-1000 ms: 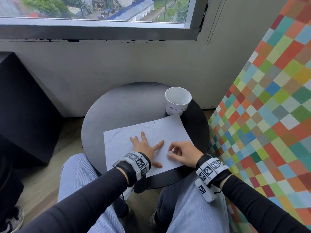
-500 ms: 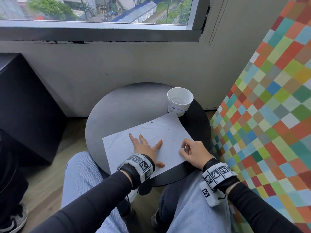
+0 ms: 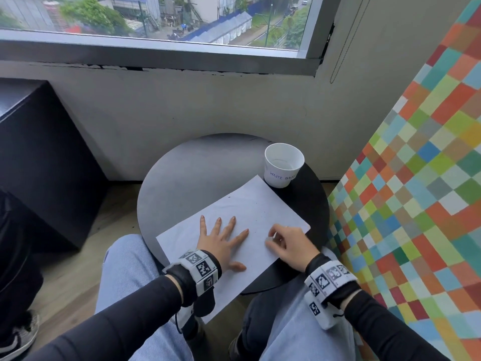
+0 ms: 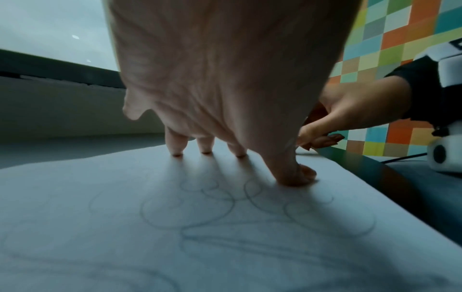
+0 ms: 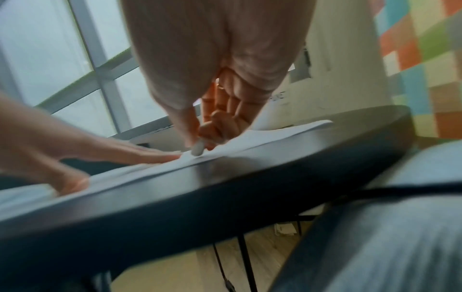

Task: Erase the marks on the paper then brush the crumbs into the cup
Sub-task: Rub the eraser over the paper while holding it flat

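Note:
A white sheet of paper (image 3: pixel 250 207) lies slanted on the round dark table (image 3: pixel 187 173), its near corner hanging over the edge. Faint looping pencil marks (image 4: pixel 225 213) show on the paper (image 4: pixel 125 227) under my left wrist. My left hand (image 3: pixel 221 241) lies flat with fingers spread, pressing the sheet down. My right hand (image 3: pixel 285 242) pinches a small white eraser (image 5: pixel 197 149) with its tip on the paper (image 5: pixel 262 136) near the right edge. Dark crumbs (image 3: pixel 260 217) speckle the sheet ahead of my hands. A white paper cup (image 3: pixel 283 165) labelled "WASTE BASKET" stands upright beyond the paper's far corner.
A multicoloured checkered panel (image 3: pixel 416 178) rises close along the table's right side. A black cabinet (image 3: pixel 39 157) stands to the left. The wall (image 3: pixel 182 105) and window (image 3: pixel 156 19) lie behind the table. My knees in jeans (image 3: pixel 125 277) sit under the near edge.
My right hand with the eraser swung right to the paper's edge, then came back left toward my left hand. The left hand stayed flat on the sheet.

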Demonstrator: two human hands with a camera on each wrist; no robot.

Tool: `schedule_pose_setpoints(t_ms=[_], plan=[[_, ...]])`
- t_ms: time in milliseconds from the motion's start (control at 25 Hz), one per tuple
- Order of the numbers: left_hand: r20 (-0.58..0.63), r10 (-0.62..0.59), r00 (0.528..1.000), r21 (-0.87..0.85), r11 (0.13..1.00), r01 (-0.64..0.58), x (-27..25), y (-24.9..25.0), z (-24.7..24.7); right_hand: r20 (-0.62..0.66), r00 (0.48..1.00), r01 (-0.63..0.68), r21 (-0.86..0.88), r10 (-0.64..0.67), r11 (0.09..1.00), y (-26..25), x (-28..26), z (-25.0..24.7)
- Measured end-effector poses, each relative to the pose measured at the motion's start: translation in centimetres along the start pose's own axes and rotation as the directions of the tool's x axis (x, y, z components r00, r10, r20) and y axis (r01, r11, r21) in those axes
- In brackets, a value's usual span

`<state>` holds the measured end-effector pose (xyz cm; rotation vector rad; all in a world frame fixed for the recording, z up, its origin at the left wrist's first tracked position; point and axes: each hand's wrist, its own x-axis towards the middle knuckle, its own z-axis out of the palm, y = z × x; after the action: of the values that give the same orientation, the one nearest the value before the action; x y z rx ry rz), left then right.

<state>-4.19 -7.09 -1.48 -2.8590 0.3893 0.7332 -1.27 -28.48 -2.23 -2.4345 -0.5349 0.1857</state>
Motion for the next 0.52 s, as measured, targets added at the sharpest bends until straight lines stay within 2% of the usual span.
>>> schedule_pose_setpoints(t_ms=[80, 120, 160, 280, 320, 440, 520], plan=[[-0.01, -0.009, 1.0, -0.02, 1.0, 0.009, 0.0, 0.1, 0.1, 0.164, 0.979, 0.121, 0.012, -0.122, 0.993, -1.7, -0.7, 1.4], [-0.01, -0.01, 1.0, -0.027, 1.0, 0.009, 0.0, 0.2, 0.1, 0.205, 0.965, 0.163, 0.006, -0.161, 0.987, -2.0, -0.6, 1.9], [-0.008, -0.01, 1.0, -0.031, 0.999, 0.009, 0.0, 0.2, 0.1, 0.188, 0.969, 0.165, -0.003, -0.161, 0.986, -1.9, -0.3, 2.0], [0.012, -0.014, 1.0, -0.029, 0.999, 0.014, 0.1, 0.3, -0.1, -0.038, 0.999, 0.012, 0.044, -0.011, 0.999, -0.5, 0.7, 1.2], [0.014, -0.018, 1.0, -0.028, 0.999, 0.018, 0.2, 0.3, -0.1, -0.036, 0.999, 0.01, 0.069, -0.008, 0.998, -0.4, 0.6, 1.1], [0.012, -0.027, 1.0, -0.021, 0.999, 0.027, 0.4, 0.6, 0.0, 0.086, 0.991, 0.097, 0.083, -0.104, 0.992, -1.1, 0.0, 2.0], [0.011, -0.028, 1.0, -0.01, 1.0, 0.028, 0.6, 0.7, -0.1, -0.011, 1.0, 0.029, 0.068, -0.028, 0.997, -0.9, 0.6, 2.0]])
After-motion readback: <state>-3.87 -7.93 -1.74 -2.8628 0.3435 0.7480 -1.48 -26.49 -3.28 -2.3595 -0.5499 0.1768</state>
